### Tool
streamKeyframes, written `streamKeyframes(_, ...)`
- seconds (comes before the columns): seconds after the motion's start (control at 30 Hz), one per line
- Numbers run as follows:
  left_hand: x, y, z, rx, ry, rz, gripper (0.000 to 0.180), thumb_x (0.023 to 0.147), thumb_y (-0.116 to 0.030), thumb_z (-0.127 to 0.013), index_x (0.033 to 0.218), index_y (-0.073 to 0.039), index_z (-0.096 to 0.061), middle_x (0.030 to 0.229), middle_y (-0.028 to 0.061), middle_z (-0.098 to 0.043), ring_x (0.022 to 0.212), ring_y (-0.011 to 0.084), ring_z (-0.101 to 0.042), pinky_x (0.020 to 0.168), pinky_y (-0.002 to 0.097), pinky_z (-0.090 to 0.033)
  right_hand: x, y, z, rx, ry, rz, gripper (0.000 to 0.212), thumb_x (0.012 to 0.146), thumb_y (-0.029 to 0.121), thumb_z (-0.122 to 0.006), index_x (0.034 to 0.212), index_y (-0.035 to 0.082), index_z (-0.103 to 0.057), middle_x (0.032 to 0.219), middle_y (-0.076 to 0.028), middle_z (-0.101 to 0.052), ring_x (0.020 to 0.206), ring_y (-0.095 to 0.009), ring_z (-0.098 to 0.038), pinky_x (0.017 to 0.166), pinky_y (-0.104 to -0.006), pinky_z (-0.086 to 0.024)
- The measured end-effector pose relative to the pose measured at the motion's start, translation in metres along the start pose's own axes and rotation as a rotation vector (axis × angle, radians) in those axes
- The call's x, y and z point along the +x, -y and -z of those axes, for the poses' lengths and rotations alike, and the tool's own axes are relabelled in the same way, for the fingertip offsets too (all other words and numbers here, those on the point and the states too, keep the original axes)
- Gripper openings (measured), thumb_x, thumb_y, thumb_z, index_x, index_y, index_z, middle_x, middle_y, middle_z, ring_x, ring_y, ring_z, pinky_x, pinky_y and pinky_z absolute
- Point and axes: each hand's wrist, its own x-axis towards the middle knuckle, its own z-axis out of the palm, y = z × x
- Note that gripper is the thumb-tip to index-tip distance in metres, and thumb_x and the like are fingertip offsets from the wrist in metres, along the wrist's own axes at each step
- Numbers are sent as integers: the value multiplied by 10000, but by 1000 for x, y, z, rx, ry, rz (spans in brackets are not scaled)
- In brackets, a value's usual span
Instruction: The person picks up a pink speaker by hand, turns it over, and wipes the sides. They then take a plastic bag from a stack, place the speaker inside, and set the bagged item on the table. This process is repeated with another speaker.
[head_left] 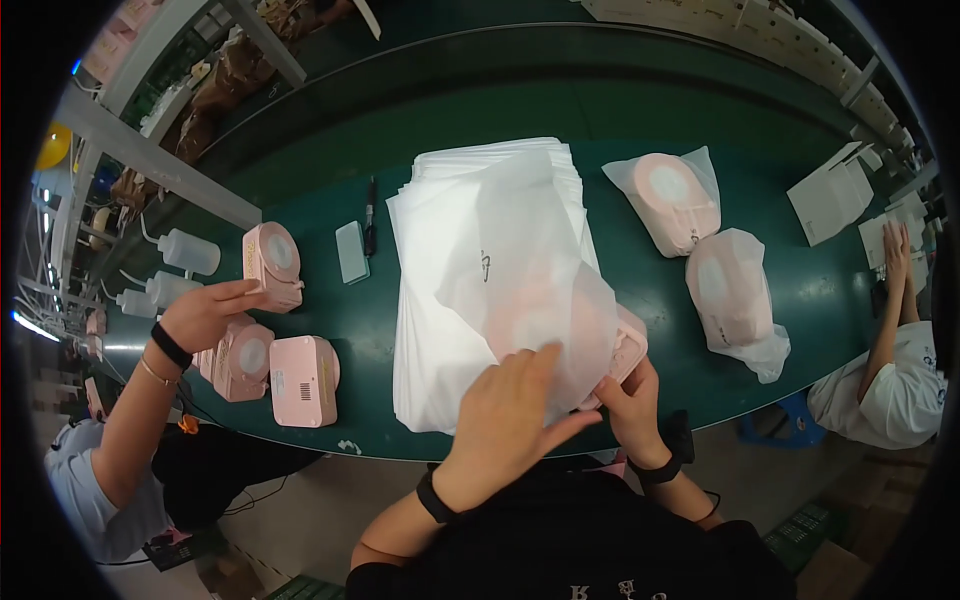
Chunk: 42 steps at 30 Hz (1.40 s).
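A pink boxy device [629, 345] with rounded corners is partly inside a frosted plastic bag [520, 215] over the pile of white bags. My right hand [636, 405] grips the device at its bare near-right end, thumb on top. Against the bag's near side lies my left hand [505, 415], its thumb spread away from its fingers; the fingers are slightly blurred. Beneath is a thick stack of flat white bags [430, 300]. To the right lie two bagged pink devices, one farther off [676, 205] and one nearer [728, 290].
On the left, a co-worker's hand [215, 315] touches an unbagged pink device [272, 268]; more pink devices [304, 382] stand close by. A black pen [371, 215] and a pale small block [352, 252] lie beside the stack. At far right, another person's hands [897, 255] are near white boxes [832, 195].
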Motion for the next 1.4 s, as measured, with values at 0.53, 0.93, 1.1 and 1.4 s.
streamKeyframes(0.53,-13,-4,-14,-69,111,-401,175,743,-100,-655,816,-35,-510,737,86,-485,657,234,-524,575,306,-428,4,-3,6,532,-78,-165,492,862,179,-598,1274,-10,-406,1244,-121,-496,1087,-187,-523,939,-324,-415)
streamKeyframes(0.93,5,-20,-7,-520,78,-472,113,759,-96,-645,791,-46,-549,709,78,-501,644,251,-540,545,326,-428,54,48,-54,-1346,407,752,416,931,267,-526,1253,12,-461,1280,-111,-482,1188,-207,-441,976,-322,-379)
streamKeyframes(1.1,45,41,94,-892,-405,63,250,951,-278,-482,884,-44,-536,727,-21,-506,602,33,-436,490,171,-331,56,91,-60,-551,772,-195,367,838,89,-582,1184,-12,-516,1029,-106,-613,1063,-188,-538,882,-267,-453)
streamKeyframes(1.4,73,-16,157,-784,-643,-109,233,952,-227,-457,884,-16,-528,755,17,-492,656,74,-442,583,206,-343,82,135,-130,-830,452,1527,138,652,55,-659,780,77,-614,914,-71,-595,903,-262,-572,838,-403,-452)
